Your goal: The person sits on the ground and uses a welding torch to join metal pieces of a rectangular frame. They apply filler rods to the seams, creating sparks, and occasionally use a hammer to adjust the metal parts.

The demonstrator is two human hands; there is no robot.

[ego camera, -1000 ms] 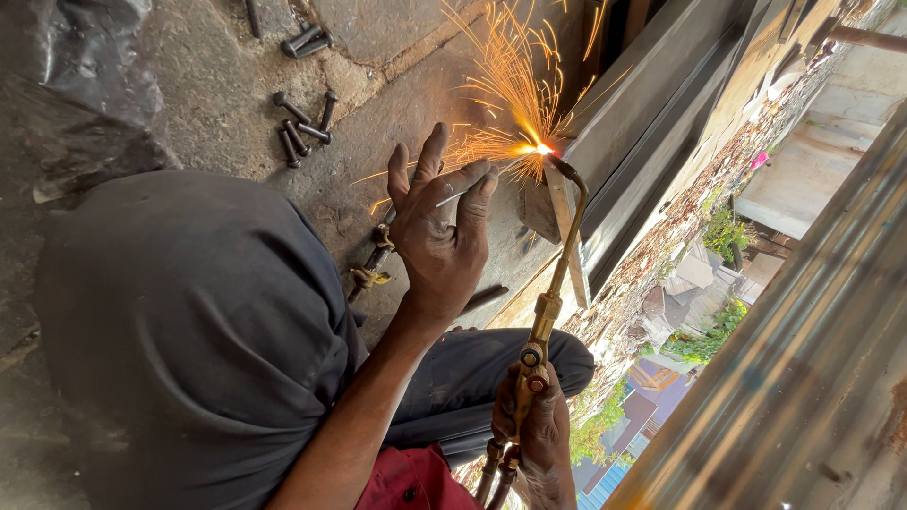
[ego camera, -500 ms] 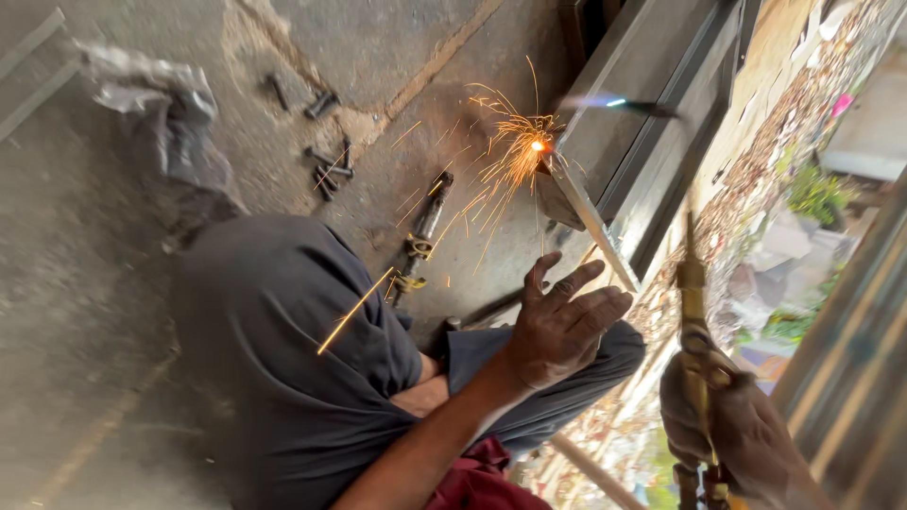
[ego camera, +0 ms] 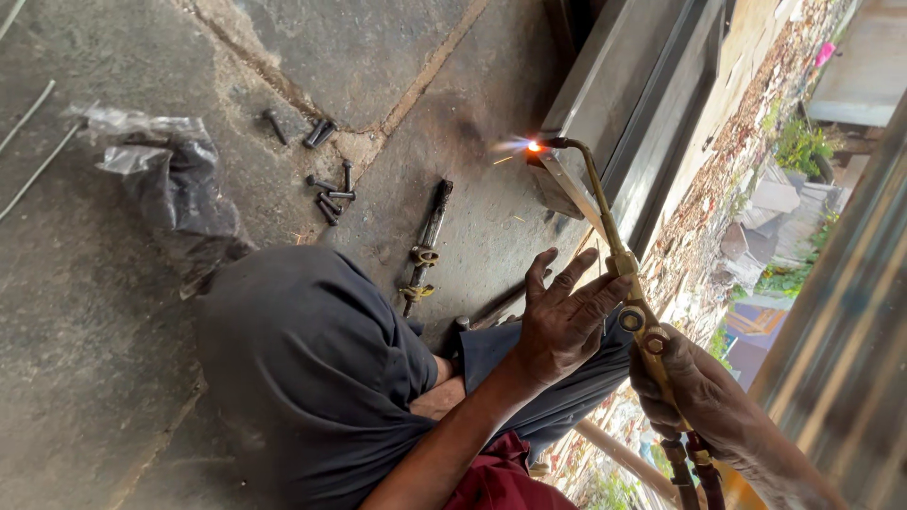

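**Brass torch alight at a steel edge**

Brass shows between the fingers of the right hand (ego camera: 694, 392), which is closed tight round the handle of a long brass cutting torch with a bent steel neck (ego camera: 616, 255). Two dark rubber hoses (ego camera: 694, 472) leave the handle below the fist. The left hand (ego camera: 564, 321) holds nothing. It hangs with its fingers spread wide just beside the torch's valves, its fingertips close to the brass but, as far as can be told, not on it.

The small orange-and-blue flame (ego camera: 531, 145) at the far end of the neck burns against the corner of a slanted grey steel strip (ego camera: 567, 189), just beside the long grey steel frame (ego camera: 642, 94). Few sparks fly, so this looks like heating at the edge rather than a full cut. A steady tip held on that corner is what the work seems to call for.

Left of the flame, on the cracked concrete floor (ego camera: 94, 359), lies a second dark torch with brass fittings (ego camera: 425, 241). Farther left are scattered dark steel bolts (ego camera: 328, 194) and a crumpled grey plastic bag (ego camera: 179, 189). No label or sign shows on any of them. A knee in dark grey trousers (ego camera: 302, 359) fills the near middle.
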